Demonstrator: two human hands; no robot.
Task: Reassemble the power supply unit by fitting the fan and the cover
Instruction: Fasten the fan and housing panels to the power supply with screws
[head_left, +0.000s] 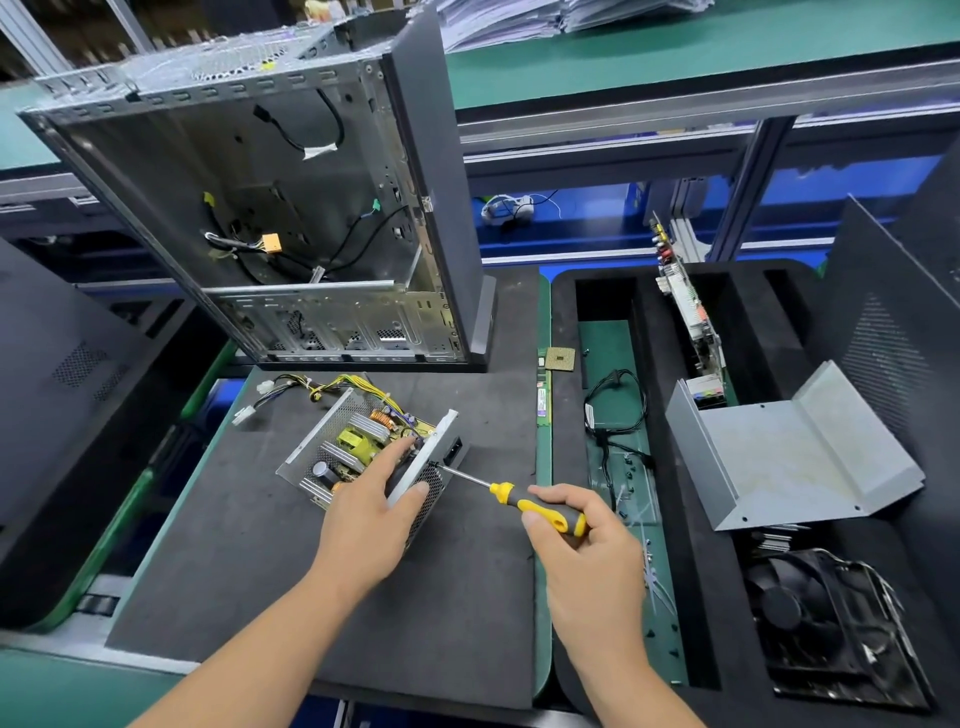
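The open power supply unit (353, 441) lies on the dark foam mat (260, 545), its circuit board and yellow wires exposed. My left hand (371, 512) grips its right end wall, fingers inside over the black fan, which is mostly hidden, and thumb on the mesh grille. My right hand (582, 540) holds a yellow-and-black screwdriver (524, 501); its tip touches the upper corner of the grille wall. The bent grey metal cover (795, 457) rests on the black foam tray at the right.
An empty computer case (270, 208) stands open behind the mat. The black foam tray (571, 519) holds a cable, loose screws, a circuit card (691, 317) and a cooler fan (826, 623). A processor chip (560, 358) and a memory stick lie beside it.
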